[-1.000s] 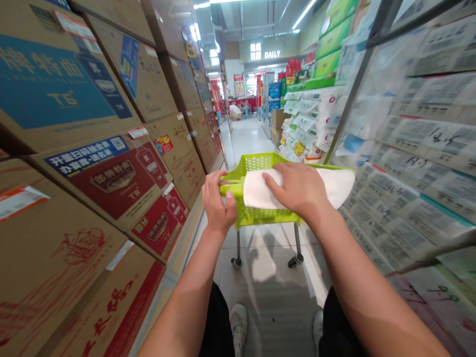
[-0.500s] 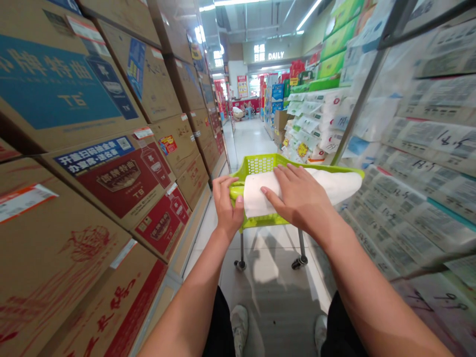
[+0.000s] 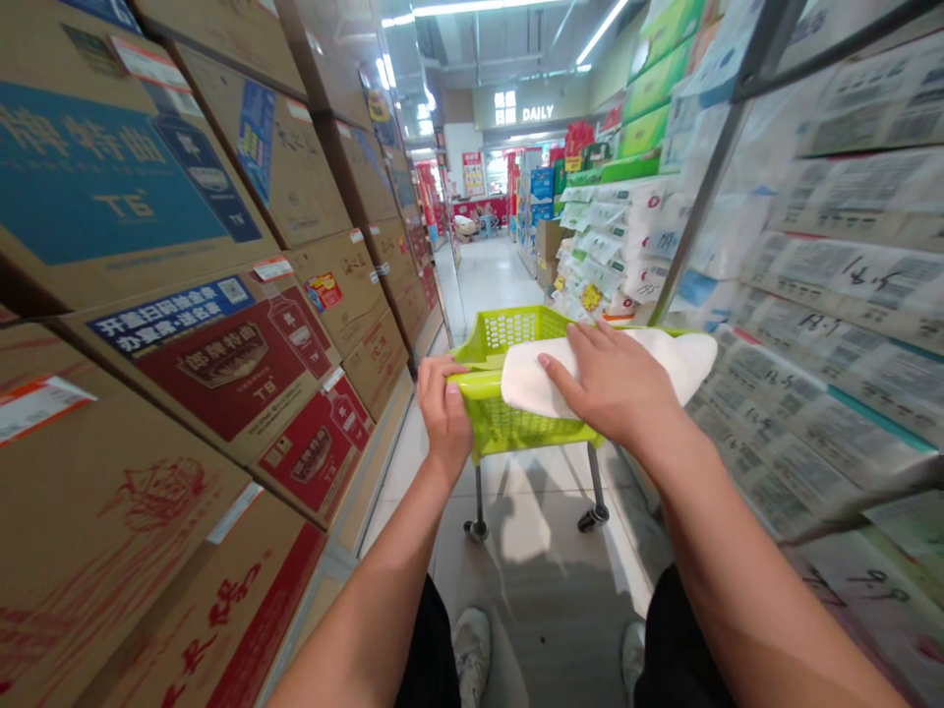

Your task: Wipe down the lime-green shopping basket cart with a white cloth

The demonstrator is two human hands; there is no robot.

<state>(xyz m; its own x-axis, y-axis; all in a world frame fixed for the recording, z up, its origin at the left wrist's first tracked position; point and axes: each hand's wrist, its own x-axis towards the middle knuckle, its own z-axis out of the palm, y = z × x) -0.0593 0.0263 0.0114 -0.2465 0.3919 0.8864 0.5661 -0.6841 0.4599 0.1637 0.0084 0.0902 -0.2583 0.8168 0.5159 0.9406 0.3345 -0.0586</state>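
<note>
A lime-green shopping cart [image 3: 542, 433] stands in front of me, its handle [image 3: 476, 384] toward my body. My left hand [image 3: 445, 408] is closed round the handle's left end, thumb on the near side. A white cloth [image 3: 532, 382] lies over the middle and right of the handle and hangs down on the near side. On top of it, my right hand [image 3: 618, 376] presses and grips the cloth against the handle, fingers over the far side. The handle's right end is hidden under the cloth and hand.
Stacked cardboard cartons [image 3: 243, 344] line the left side. Plastic-wrapped paper packs [image 3: 833, 324] are piled close on the right, behind a grey metal post [image 3: 704, 211]. The tiled aisle [image 3: 491, 270] runs ahead between them. Black cart wheels [image 3: 592, 518] stand before my shoes [image 3: 470, 644].
My right hand and the cloth have slid to the right along the handle, baring more green at its left. My left hand stays on the handle's left end.
</note>
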